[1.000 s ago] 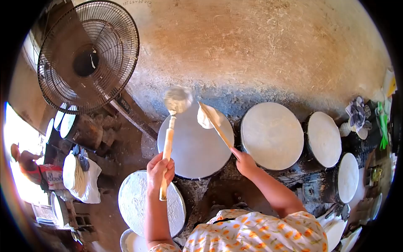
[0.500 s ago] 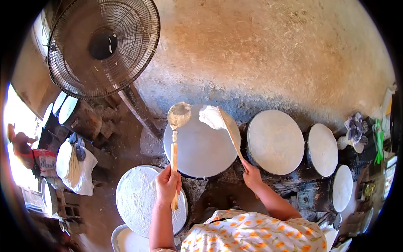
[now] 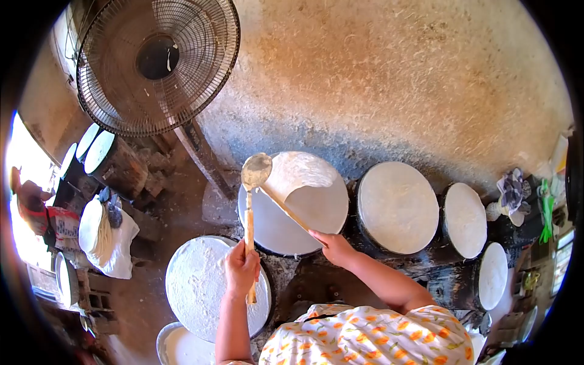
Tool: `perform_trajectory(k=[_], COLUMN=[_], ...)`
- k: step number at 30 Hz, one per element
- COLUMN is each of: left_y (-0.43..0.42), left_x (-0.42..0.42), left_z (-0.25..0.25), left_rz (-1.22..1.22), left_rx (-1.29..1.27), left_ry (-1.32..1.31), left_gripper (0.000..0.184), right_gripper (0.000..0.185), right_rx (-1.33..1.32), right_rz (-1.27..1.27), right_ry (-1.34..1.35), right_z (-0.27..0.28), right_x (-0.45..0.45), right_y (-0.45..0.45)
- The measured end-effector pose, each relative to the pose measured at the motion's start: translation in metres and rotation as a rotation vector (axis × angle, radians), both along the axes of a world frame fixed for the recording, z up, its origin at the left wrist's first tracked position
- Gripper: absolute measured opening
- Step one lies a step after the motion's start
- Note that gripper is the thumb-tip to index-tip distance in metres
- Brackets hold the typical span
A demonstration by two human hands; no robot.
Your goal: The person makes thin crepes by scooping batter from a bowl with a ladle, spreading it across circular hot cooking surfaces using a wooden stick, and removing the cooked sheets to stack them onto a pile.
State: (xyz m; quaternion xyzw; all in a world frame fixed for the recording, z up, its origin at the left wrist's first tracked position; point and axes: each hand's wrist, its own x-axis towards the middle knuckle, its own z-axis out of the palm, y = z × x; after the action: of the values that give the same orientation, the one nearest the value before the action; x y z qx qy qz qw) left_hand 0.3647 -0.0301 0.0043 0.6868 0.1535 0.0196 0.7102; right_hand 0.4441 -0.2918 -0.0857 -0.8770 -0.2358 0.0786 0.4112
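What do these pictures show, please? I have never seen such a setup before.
There is no robot: a person works with two bare hands. One camera, worn on the head, looks forward and down in every picture.

The left hand holds a long-handled ladle. The right hand holds a thin wooden tool, slanting over a large round plate. White paste lies spread on the plate's far part. A tall fan stands at the left.

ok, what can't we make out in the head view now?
Head view, all items:
- White-filled basin: lower part, cut off by bottom edge.
- Below the large round plate: hidden by its top.
- Left hand's palm: hidden by the hand itself.
- Distant floor items, left: too small, glare.
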Motion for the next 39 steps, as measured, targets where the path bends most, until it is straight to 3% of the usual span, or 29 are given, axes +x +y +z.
perform_trajectory(k=[3, 5, 8, 16, 19, 23, 25, 27, 29, 32, 33, 35, 38, 39], left_y=[-0.004, -0.005, -0.002, 0.009, 0.018, 0.023, 0.024, 0.021, 0.017, 0.012, 0.009, 0.002, -0.011, -0.015], left_x=[0.001, -0.002, -0.005, -0.016, -0.021, -0.027, -0.029, -0.032, -0.036, -0.042, -0.044, -0.045, -0.045, -0.043], left_z=[0.003, 0.004, 0.002, -0.001, -0.001, -0.002, -0.006, -0.006, -0.006, -0.005, -0.003, -0.001, -0.003, -0.002], left_rz=[-0.009, 0.0, -0.02, 0.082, 0.097, 0.152, 0.166, 0.187, 0.209, 0.218, 0.238, 0.272, 0.305, 0.301], left_rx=[0.005, 0.01, 0.005, -0.036, -0.022, -0.06, -0.085, -0.074, -0.065, 0.029, 0.021, 0.017, -0.014, -0.033], left_ry=[0.001, -0.005, -0.027, 0.002, 0.003, 0.001, 0.004, -0.008, -0.021, 0.019, 0.019, 0.022, 0.008, 0.018], left_gripper=[0.01, 0.011, 0.013, 0.008, 0.008, 0.01, 0.013, 0.013, 0.013, 0.016, 0.015, 0.014, 0.015, 0.012], right_gripper=[0.055, 0.056, 0.057, 0.061, 0.058, 0.056, 0.055, 0.052, 0.057, 0.058, 0.058, 0.056, 0.052, 0.052], right_rx=[-0.03, 0.124, 0.027, -0.109, -0.024, -0.094, -0.041, -0.032, 0.141, 0.116, 0.123, -0.181, 0.003, -0.022], right_rz=[-0.03, -0.29, -0.348, 0.014, 0.097, -0.062, -0.218, -0.328, -0.104, 0.124, 0.131, 0.086, 0.028, -0.053], right_ry=[0.054, -0.016, 0.042, 0.072, -0.014, 0.038, -0.099, 0.199, 0.061, 0.035, 0.038, 0.522, 0.194, 0.249], right_z=[0.003, -0.011, -0.009, -0.008, -0.001, -0.001, -0.007, 0.001, -0.011, -0.018, -0.001, 0.041, 0.001, -0.001], right_x=[-0.005, 0.002, 0.016, 0.004, -0.022, -0.01, 0.022, 0.052, 0.06, 0.036, 0.03, 0.016, 0.041, 0.058], right_y=[-0.031, -0.045, -0.034, 0.014, -0.001, -0.038, -0.033, -0.021, -0.012, -0.017, -0.022, -0.042, -0.067, -0.062])
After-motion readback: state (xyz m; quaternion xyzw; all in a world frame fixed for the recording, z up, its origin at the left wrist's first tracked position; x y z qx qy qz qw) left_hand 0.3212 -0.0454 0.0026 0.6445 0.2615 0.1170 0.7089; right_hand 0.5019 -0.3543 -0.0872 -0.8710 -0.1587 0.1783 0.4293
